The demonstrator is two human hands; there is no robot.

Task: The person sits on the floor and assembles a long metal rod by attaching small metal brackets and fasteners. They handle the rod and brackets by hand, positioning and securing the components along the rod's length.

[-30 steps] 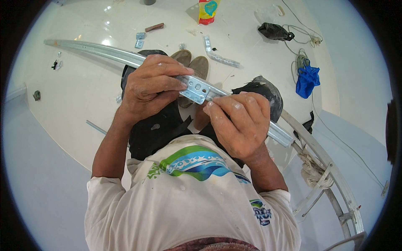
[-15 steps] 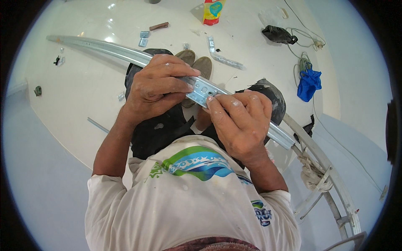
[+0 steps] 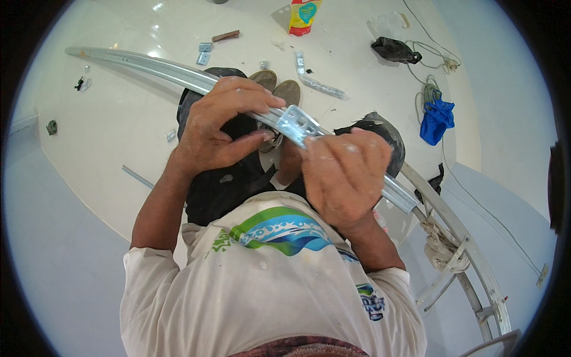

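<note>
A long silver metal rail lies slantwise across my knees. My left hand bends over it, fingertips against the rail and thumb standing off below, with a gap between. In my right hand is a small shiny metal bracket with holes, pinched at its near right corner. The bracket is tilted and slightly blurred, over the middle of the rail. Whether it touches the rail I cannot tell. The right fingers are curled, and their tips are partly hidden behind the knuckles.
On the floor ahead lie an angled metal strip, small brackets, a brown piece and a yellow-red pouch. To the right are a black bag, a blue bag, cables and a metal ladder-like frame.
The bracket has turned and tipped in my right hand, which has rolled over it. My left thumb and fingers have come off the bracket and spread apart. The rail stays in place.
</note>
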